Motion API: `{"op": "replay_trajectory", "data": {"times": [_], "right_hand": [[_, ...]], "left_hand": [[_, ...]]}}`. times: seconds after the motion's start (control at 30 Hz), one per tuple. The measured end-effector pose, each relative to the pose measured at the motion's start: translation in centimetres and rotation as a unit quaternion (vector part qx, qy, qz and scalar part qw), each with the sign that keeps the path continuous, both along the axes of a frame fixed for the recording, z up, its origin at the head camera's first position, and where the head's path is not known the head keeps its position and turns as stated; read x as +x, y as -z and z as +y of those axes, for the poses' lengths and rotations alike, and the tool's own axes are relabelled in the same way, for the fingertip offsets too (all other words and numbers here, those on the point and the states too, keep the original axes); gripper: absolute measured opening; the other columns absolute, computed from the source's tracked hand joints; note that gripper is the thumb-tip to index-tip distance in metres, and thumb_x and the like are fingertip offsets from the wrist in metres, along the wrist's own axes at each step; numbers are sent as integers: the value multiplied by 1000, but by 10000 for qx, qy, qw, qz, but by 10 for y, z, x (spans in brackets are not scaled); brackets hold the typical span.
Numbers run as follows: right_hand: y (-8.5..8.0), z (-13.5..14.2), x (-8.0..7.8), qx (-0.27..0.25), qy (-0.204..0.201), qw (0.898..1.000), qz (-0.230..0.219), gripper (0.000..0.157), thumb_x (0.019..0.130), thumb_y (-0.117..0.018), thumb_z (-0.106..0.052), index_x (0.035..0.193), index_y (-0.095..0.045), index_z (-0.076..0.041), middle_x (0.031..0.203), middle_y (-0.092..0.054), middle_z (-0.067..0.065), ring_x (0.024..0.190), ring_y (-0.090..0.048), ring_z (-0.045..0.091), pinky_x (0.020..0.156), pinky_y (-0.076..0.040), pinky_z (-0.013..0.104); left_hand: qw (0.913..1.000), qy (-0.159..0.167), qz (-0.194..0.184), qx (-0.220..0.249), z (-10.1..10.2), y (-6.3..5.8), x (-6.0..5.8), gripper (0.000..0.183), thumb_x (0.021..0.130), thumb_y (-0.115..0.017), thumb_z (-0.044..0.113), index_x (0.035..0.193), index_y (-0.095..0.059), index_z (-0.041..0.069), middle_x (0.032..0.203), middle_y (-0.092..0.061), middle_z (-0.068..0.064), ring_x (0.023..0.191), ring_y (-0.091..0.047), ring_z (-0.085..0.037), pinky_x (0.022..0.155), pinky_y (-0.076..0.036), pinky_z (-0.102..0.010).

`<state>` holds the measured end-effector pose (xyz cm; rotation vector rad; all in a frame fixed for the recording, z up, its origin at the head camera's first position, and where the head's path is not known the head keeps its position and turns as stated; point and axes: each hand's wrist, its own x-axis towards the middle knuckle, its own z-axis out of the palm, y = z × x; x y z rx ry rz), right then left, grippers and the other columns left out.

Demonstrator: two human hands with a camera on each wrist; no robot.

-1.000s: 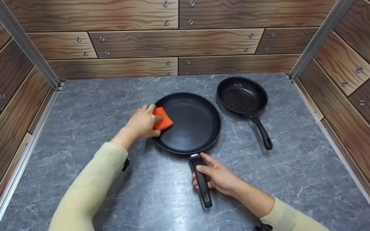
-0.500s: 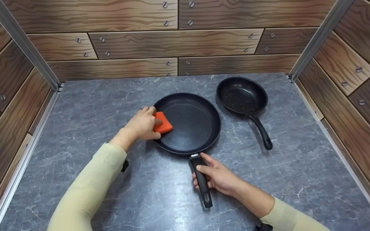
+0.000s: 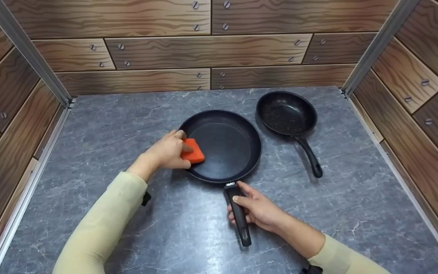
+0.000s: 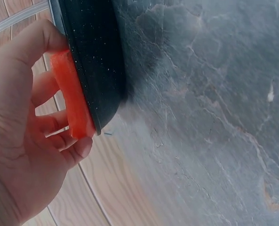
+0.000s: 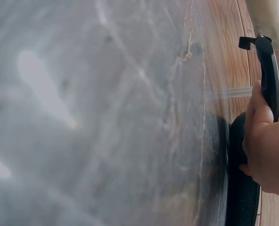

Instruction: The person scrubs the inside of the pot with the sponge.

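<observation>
A large black frying pan (image 3: 226,148) sits on the grey marbled table, its handle pointing toward the person. My left hand (image 3: 169,150) pinches an orange sponge (image 3: 194,151) against the pan's inner left side. From the left wrist view, the sponge (image 4: 72,94) lies between thumb and fingers along the pan's rim, and the pan's dark speckled outer wall (image 4: 99,61) shows beside it. My right hand (image 3: 261,209) grips the black pan handle (image 3: 240,220) near its base, thumb on top and fingers curled beneath. The right wrist view has that hand (image 5: 268,146) around the handle too.
A smaller black frying pan (image 3: 287,114) stands to the back right, its handle (image 3: 310,158) angled toward the front right. Wood-patterned panels (image 3: 211,51) wall in the table (image 3: 120,114) at the back and both sides, with metal posts at the rear corners.
My left hand has slid the sponge a short way toward the person along the pan's left inner side. The right hand, the handle and the small pan have stayed in place.
</observation>
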<state>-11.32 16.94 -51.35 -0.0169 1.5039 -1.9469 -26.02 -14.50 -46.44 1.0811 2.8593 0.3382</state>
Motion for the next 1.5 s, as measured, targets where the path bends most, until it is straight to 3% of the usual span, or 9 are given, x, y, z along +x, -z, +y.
{"op": "replay_trajectory", "data": {"times": [0.23,0.5,0.83,1.5], "right_hand": [[0,0,0,-4,-5,10000,7,85,109,-52,-11,170,7,-7,102,-68,18,80,-73,21,79,-64,42],[-1,1,0,-24,41,10000,-11,85,109,-52,-11,170,7,-8,102,-67,19,80,-73,22,82,-63,44],[1,1,0,-18,60,10000,-34,85,109,-52,-11,170,8,-8,102,-68,19,79,-72,21,82,-63,44],[-1,1,0,44,-1,10000,31,86,109,-53,-12,170,8,-7,107,-67,22,81,-73,22,82,-63,44]], "left_hand": [[9990,-109,-231,368,-3,3,6,46,79,-77,32,120,-83,12,125,-61,-20,115,-55,-38,105,-45,-49],[9975,-77,-489,505,-3,4,10,47,80,-74,29,123,-81,12,130,-61,-21,120,-56,-38,114,-39,-52],[9948,181,-639,777,-1,4,18,46,80,-73,29,121,-83,11,123,-64,-20,114,-57,-34,97,-48,-48],[9856,91,-1331,1040,7,4,30,43,82,-76,27,122,-82,13,127,-62,-14,119,-55,-30,100,-49,-44]]}}
